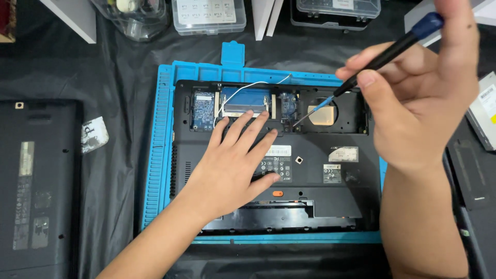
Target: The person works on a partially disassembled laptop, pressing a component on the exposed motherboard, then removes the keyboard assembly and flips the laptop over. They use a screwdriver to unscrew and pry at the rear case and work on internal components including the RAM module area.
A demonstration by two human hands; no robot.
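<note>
A: Grip first. Right hand [423,98] is closed in a pinch round a screwdriver [361,72], black shaft, blue cap at the top by the fingers, thumb and index clamping it mid-shaft. Left hand [232,165] holds nothing: flat, fingers spread, palm pressed on the laptop [310,170].

B: Laptop pos?

A: Upside down, bottom up, centred on the blue repair mat [157,155]. Service bay along the far edge is uncovered: circuit board [203,109], memory module [247,99] w/ a white wire [248,85] looping over it, and a copper-coloured square [321,114] in the round cutout at the right.

B: Tip location?

A: Thin metal tip [302,120] angled down-left, lands at the bay's near edge, just left of the copper square and beside the small blue board [288,106]. Can't tell if it's seated in a screw; too small.

B: Step call?

A: Judging only: driver work inside the open bay, left hand bracing the chassis. Next move prob needs the tip set square on the fastener, light downward pressure, keep clear of the wire.

B: Surroundings?

A: Removed black panel [36,186] lying left of the mat, clear parts boxes [209,15] along the far side, a flat silver drive [485,111] at the right edge. All on black cloth [119,77].
</note>
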